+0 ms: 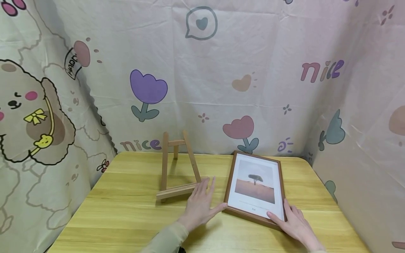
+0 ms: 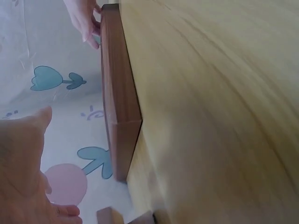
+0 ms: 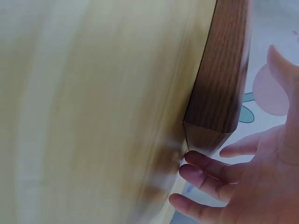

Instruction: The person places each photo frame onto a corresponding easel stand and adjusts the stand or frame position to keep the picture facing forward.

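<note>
A brown wooden picture frame [image 1: 254, 186] lies face up on the table, slightly turned, with a print of a lone tree behind its front. My right hand [image 1: 295, 221] is at its lower right corner, thumb over the face and fingers along the side. In the right wrist view, loosely bent fingertips meet the corner of the frame [image 3: 219, 74], while the thumb stands away from it. Left of the frame stands a small wooden easel [image 1: 164, 165]. My left hand [image 1: 200, 205], fingers extended, is in front of the easel ledge's right end, thumb spread towards the frame's lower left corner.
The wooden table [image 1: 126, 211] has a light yellow grain. Patterned cloth [image 1: 202, 70] hangs behind it and on both sides, close to the table's back edge. The easel and the picture frame both stand towards the back half of the table.
</note>
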`<action>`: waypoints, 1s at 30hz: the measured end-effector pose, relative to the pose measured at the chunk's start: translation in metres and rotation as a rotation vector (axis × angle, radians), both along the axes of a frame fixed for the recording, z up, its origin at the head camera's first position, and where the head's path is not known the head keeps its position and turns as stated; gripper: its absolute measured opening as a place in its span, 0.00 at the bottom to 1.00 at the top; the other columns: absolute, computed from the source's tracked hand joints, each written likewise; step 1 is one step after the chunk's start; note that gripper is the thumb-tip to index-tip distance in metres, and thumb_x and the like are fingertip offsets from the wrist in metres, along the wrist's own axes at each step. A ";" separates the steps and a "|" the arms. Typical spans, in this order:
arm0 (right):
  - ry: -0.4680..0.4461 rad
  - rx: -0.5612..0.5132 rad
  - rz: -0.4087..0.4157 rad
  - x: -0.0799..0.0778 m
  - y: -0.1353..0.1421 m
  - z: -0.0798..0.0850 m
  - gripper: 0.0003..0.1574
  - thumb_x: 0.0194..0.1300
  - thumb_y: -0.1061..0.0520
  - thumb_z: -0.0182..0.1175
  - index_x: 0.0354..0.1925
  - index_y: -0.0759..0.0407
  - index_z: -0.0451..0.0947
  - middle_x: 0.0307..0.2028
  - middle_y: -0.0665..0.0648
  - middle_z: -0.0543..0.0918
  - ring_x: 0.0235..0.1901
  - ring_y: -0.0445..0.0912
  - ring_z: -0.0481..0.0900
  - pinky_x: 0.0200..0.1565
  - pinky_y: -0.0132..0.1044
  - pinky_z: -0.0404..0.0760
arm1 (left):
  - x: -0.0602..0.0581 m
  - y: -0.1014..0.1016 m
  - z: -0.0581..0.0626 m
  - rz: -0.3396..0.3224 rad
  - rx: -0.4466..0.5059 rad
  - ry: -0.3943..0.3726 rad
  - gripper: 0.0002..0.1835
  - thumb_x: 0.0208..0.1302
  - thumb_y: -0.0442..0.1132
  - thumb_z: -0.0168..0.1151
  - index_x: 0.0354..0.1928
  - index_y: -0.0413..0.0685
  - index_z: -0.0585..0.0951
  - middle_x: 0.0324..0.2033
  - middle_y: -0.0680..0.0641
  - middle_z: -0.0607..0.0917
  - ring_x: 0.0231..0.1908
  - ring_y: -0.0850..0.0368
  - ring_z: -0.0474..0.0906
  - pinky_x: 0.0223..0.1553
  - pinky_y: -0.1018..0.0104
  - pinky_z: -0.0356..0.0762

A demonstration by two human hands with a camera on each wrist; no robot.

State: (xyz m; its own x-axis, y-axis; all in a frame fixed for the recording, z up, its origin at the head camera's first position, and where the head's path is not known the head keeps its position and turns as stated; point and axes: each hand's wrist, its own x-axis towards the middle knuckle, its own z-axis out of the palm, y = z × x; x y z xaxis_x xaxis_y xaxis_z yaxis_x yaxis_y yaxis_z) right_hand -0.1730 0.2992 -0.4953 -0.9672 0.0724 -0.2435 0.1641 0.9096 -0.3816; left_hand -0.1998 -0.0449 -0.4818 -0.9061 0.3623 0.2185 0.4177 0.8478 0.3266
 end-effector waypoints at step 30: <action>0.067 -0.331 0.038 0.010 0.015 -0.010 0.61 0.62 0.45 0.69 0.71 0.83 0.51 0.57 0.78 0.73 0.52 0.55 0.78 0.47 0.42 0.81 | -0.012 0.042 -0.027 -0.037 0.041 -0.251 0.62 0.59 0.79 0.54 0.80 0.41 0.48 0.71 0.35 0.66 0.68 0.39 0.66 0.65 0.44 0.70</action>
State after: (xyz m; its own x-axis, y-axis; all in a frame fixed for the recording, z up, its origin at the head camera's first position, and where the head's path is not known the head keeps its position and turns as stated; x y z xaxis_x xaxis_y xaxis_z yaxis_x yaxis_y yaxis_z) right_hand -0.1626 0.3145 -0.5054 -0.9824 -0.0367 -0.1833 0.0966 0.7399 -0.6658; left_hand -0.2114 -0.0027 -0.5084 -0.9199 0.3920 0.0040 0.3502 0.8172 0.4578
